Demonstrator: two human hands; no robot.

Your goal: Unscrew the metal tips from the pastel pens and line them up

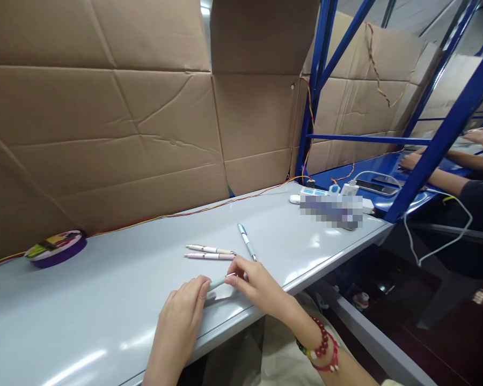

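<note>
green pen (pixel 217 282) pinched by both hands' fingers, left hand (pixel 183 316), right hand (pixel 261 287); three pens (pixel 211 252) lie just beyond.

Pale green pen (pixel 217 282), level, above table edge.

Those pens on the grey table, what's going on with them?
A person holds a pale green pen between both hands: the left hand at one end, the right hand at the other, low over the table. Three more pens lie loose beyond: a cream pen, a pink pen and a blue pen.
</note>
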